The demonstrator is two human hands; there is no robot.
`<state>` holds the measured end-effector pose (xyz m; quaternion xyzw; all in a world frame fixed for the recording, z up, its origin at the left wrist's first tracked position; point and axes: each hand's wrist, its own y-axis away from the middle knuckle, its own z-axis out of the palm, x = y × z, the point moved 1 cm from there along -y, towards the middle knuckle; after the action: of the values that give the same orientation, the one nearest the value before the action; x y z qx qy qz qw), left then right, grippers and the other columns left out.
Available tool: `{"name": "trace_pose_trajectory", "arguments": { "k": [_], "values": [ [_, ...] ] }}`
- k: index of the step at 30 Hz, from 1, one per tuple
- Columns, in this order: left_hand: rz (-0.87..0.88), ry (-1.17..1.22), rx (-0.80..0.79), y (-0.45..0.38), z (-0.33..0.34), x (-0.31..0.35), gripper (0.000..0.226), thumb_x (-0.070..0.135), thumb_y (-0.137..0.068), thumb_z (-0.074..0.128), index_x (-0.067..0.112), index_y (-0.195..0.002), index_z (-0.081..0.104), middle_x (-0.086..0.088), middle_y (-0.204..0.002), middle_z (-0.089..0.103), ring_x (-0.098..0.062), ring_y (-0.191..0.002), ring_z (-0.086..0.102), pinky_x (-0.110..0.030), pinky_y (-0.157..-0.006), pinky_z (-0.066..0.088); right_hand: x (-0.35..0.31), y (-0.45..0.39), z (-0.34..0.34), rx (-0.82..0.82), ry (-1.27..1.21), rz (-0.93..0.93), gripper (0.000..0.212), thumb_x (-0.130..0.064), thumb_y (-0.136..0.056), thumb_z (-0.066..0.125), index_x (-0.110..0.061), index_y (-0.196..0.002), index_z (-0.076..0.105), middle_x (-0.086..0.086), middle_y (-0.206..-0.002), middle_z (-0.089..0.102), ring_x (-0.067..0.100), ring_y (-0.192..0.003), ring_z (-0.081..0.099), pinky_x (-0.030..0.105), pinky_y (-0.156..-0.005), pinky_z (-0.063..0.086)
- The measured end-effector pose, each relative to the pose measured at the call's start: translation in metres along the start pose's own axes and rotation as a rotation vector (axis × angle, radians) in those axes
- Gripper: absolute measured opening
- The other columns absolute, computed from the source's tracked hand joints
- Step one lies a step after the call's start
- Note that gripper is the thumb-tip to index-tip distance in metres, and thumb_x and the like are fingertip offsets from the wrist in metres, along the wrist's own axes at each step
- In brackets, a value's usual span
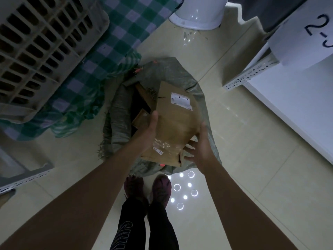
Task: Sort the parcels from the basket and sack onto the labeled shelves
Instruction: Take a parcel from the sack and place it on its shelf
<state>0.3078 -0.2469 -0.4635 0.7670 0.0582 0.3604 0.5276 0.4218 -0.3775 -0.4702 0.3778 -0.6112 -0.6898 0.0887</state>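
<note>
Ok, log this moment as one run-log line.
phase: lifting | item: brown parcel over sack | left hand: grips parcel | right hand: supports parcel, fingers spread | shelf: right

- The scene is dim with a cold, greenish-grey cast.
- Small bright dots and rings of overhead light glare off the glossy floor (252,195) beside the shoes (160,186), with fainter glints farther up.
- The inside of the sack (203,98) is nearly black.
- Wide-angle bending stretches both forearms and slants the shelf (288,105) and basket (36,51) at the edges.
- Details are soft and smeared throughout.
</note>
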Motion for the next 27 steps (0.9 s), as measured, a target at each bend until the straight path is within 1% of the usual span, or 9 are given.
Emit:
{"name": "trace_pose_trajectory", "arguments": {
  "k": [2, 4, 7, 11, 14, 16, 19, 23, 27],
  "values": [
    [-0.044, -0.052, 0.008, -0.001, -0.002, -0.002, 0.126, 0.099, -0.046, 0.008, 0.03, -0.148, 0.032, -0.007, -0.147, 0.043, -0.028, -0.13, 0.044, -0.05, -0.11, 0.033, -0.002, -0.007, 0.001, -0.032, 0.07, 0.084, 0.08, -0.079, -0.087, 0.02, -0.022, -0.139, 0.043, 0.014, -0.131, 0.056, 0.033, -0.115, 0.056, 0.051, -0.095, 0.043],
    [-0.097, -0.081, -0.001, -0.006, -0.005, -0.007, 0.132, 0.102, -0.043, 0.01, 0.025, -0.146, 0.039, -0.01, -0.143, 0.048, -0.03, -0.126, 0.048, -0.049, -0.109, 0.036, 0.001, -0.015, 0.001, 0.017, 0.125, 0.111, 0.083, -0.076, -0.089, 0.029, -0.013, -0.141, 0.043, 0.017, -0.132, 0.057, 0.033, -0.11, 0.06, 0.052, -0.098, 0.047],
    [-0.122, -0.094, -0.016, -0.01, -0.011, -0.012, 0.116, 0.099, -0.056, 0.026, 0.021, -0.14, 0.047, -0.007, -0.134, 0.056, -0.027, -0.116, 0.056, -0.045, -0.105, 0.042, 0.008, -0.019, 0.003, 0.064, 0.088, 0.105, 0.059, -0.061, -0.094, 0.046, -0.012, -0.127, 0.052, 0.015, -0.119, 0.063, 0.033, -0.104, 0.065, 0.049, -0.093, 0.054],
    [-0.002, -0.076, 0.046, -0.015, -0.012, -0.016, 0.05, 0.05, -0.098, 0.04, 0.024, -0.142, 0.039, -0.003, -0.127, 0.052, -0.022, -0.107, 0.053, -0.037, -0.098, 0.044, 0.014, -0.013, 0.011, 0.098, 0.095, -0.079, 0.02, -0.028, -0.102, 0.048, -0.013, -0.096, 0.06, 0.01, -0.104, 0.063, 0.022, -0.092, 0.064, 0.031, -0.071, 0.058],
    [0.087, -0.082, 0.123, -0.012, -0.022, -0.007, 0.04, 0.039, -0.1, 0.04, 0.024, -0.137, 0.045, -0.002, -0.127, 0.053, -0.02, -0.105, 0.051, -0.032, -0.09, 0.042, 0.015, -0.002, 0.021, 0.076, 0.137, -0.162, 0.021, -0.019, -0.101, 0.049, -0.009, -0.086, 0.058, 0.017, -0.097, 0.063, 0.019, -0.083, 0.065, 0.03, -0.071, 0.059],
    [0.151, -0.074, 0.17, -0.008, -0.034, 0.002, 0.035, 0.04, -0.098, 0.047, 0.026, -0.129, 0.051, 0.002, -0.12, 0.056, -0.016, -0.099, 0.053, -0.031, -0.085, 0.045, 0.017, 0.01, 0.03, 0.006, 0.046, -0.142, 0.019, -0.017, -0.1, 0.053, -0.007, -0.085, 0.059, 0.016, -0.092, 0.067, 0.02, -0.081, 0.067, 0.034, -0.081, 0.059],
    [0.261, -0.132, 0.217, 0.003, -0.048, 0.022, 0.041, 0.042, -0.089, 0.062, 0.029, -0.125, 0.048, 0.011, -0.105, 0.05, -0.006, -0.085, 0.049, -0.022, -0.065, 0.041, 0.025, 0.034, 0.046, -0.181, -0.184, -0.058, 0.008, -0.013, -0.098, 0.054, -0.007, -0.096, 0.06, 0.006, -0.092, 0.072, 0.014, -0.081, 0.071, 0.027, -0.081, 0.058],
    [0.489, -0.313, 0.263, 0.01, -0.05, 0.036, 0.06, 0.035, -0.084, 0.069, 0.022, -0.136, 0.04, 0.003, -0.128, 0.045, -0.015, -0.115, 0.046, -0.033, -0.091, 0.043, 0.034, 0.049, 0.061, -0.31, -0.458, 0.028, 0.022, -0.016, -0.096, 0.053, -0.015, -0.117, 0.06, 0.004, -0.105, 0.07, 0.017, -0.093, 0.069, 0.032, -0.09, 0.054],
    [0.561, -0.566, 0.193, -0.001, -0.041, 0.03, 0.077, 0.033, -0.088, 0.064, 0.018, -0.15, 0.021, -0.004, -0.155, 0.023, -0.022, -0.144, 0.017, -0.045, -0.117, 0.018, 0.036, 0.034, 0.065, -0.232, -0.562, 0.119, 0.038, -0.02, -0.095, 0.054, -0.014, -0.133, 0.053, 0.008, -0.104, 0.07, 0.017, -0.089, 0.069, 0.03, -0.082, 0.056]
  ]
}}
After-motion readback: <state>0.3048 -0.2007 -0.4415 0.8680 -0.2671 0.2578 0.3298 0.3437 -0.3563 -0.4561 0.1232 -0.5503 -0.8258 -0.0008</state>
